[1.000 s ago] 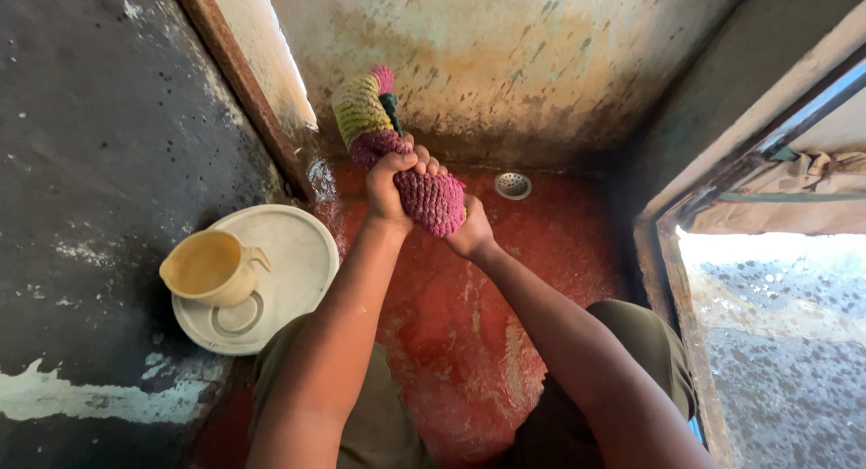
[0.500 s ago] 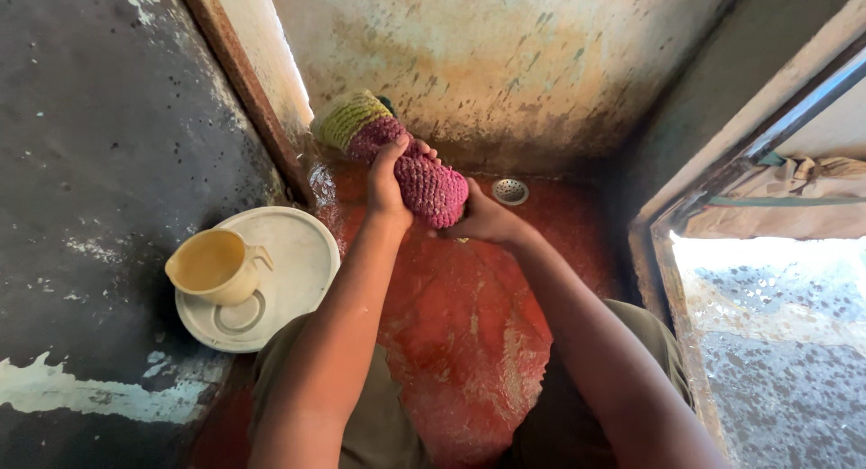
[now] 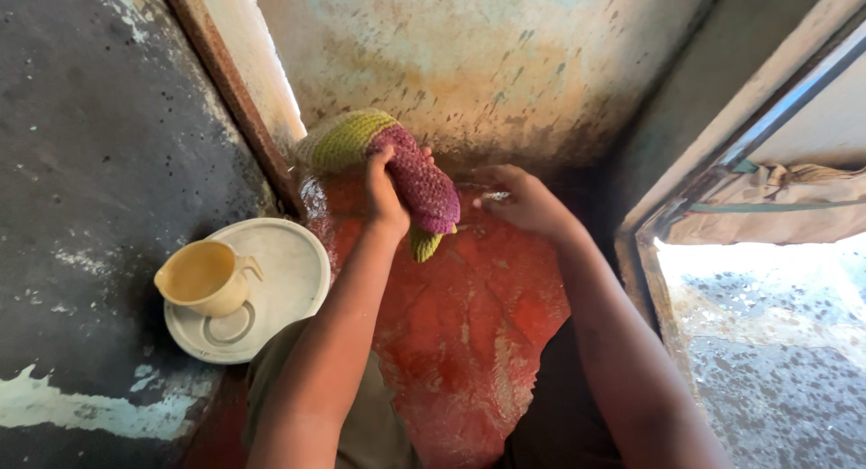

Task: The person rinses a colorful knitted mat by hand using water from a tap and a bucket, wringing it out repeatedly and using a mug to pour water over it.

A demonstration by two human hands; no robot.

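A wet red cement floor (image 3: 460,334) is enclosed by stained, flaking walls, with a doorway at the right. A rolled crocheted cloth of purple and yellow-green yarn (image 3: 397,176) is held above the floor, clasped in the grip of the left hand (image 3: 383,194); the right hand (image 3: 523,198) is seen just beside it, released and apart from the cloth. A cream plastic jug (image 3: 203,278) is stood on a round cream plastic lid (image 3: 289,266) at the left.
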